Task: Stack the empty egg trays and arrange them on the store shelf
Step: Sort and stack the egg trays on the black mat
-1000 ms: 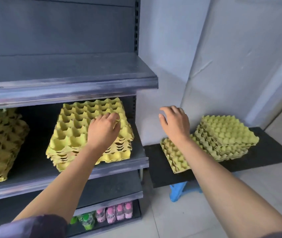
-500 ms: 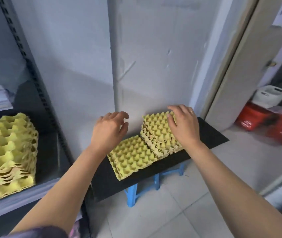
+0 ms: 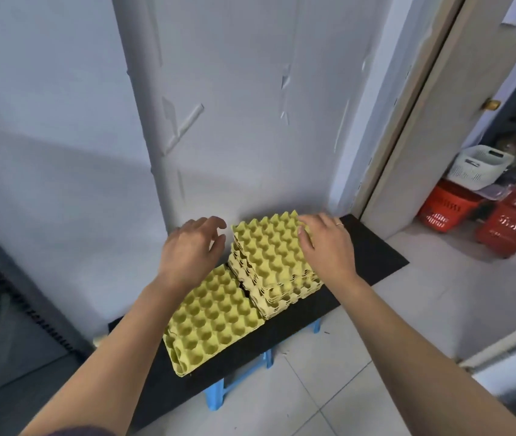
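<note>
Stack of egg trays (image 3: pixel 277 265) sits on the black bench (image 3: pixel 373 262) against the wall, single tray (image 3: pixel 215 316) flat just beside it, nearer us. Our right hand (image 3: pixel 329 247) is palm-down, fingers lightly bent and touching the top tray's far-right corner. Our left hand (image 3: pixel 189 250) hovers by the stack's left edge, fingers loosely curled, holding nothing. Both forearms are extended.

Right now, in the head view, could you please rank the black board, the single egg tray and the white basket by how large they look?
1. black board
2. single egg tray
3. white basket; it sits farther from the camera, so its true size is unsure.
</note>
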Motion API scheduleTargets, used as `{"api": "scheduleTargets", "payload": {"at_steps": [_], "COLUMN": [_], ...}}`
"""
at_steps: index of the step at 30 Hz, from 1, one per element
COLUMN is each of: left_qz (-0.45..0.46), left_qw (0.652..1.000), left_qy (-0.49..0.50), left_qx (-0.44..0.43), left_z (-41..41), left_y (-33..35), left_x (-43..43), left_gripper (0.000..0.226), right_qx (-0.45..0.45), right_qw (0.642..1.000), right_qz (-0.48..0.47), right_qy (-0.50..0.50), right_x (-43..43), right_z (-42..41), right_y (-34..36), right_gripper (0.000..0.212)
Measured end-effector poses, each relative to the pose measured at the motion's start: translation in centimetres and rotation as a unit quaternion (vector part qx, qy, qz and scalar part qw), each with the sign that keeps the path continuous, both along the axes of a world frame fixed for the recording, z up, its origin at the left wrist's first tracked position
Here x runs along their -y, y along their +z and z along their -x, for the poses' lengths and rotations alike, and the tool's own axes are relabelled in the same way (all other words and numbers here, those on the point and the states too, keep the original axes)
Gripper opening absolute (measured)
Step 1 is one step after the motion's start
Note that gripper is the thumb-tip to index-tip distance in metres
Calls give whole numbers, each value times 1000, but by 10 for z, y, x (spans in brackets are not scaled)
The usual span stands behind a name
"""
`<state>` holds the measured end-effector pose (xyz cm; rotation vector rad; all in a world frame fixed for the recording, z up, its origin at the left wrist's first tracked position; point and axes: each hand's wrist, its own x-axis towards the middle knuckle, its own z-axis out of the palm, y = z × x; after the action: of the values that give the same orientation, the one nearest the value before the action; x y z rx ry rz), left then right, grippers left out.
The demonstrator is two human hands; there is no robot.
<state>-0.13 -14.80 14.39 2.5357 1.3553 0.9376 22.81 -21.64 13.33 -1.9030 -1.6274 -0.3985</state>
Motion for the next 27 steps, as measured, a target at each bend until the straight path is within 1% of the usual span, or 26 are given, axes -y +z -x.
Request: {"api": "scheduleTargets", "payload": {"at_steps": [4, 9, 13, 18, 24, 27], "left_qz": [22, 95, 170, 266, 348, 393], "left_qw": [1000, 994, 983, 959, 921, 902], "left_qy": [-2, 19, 43, 63, 107, 150], "left_qx": [-5, -40, -53, -71, -138, -99], "left_z": [-28, -68, -109, -159, -197, -208], "left_y": [-16, -48, -80, -133, -190, -213], "left_x": [-37, -67, -90, -120, -148, -159], "left_gripper": [23, 27, 30, 35, 55, 62], "right_qx": [-8, -23, -41, -77, -134, -170], "right_qw": [999, 992, 981, 960, 922, 900], "right_qz": [46, 127, 189, 268, 362, 401], "right_qy": [-1, -2, -3, 0, -26, -33], "right_x": [-35, -73, -100, -136, -177, -193], "right_z": [-25, -65, -108, -168, -221, -238], "right_y": [-19, -50, -78, -115, -170, -202], "right_gripper": [23, 28, 33, 38, 36, 39]}}
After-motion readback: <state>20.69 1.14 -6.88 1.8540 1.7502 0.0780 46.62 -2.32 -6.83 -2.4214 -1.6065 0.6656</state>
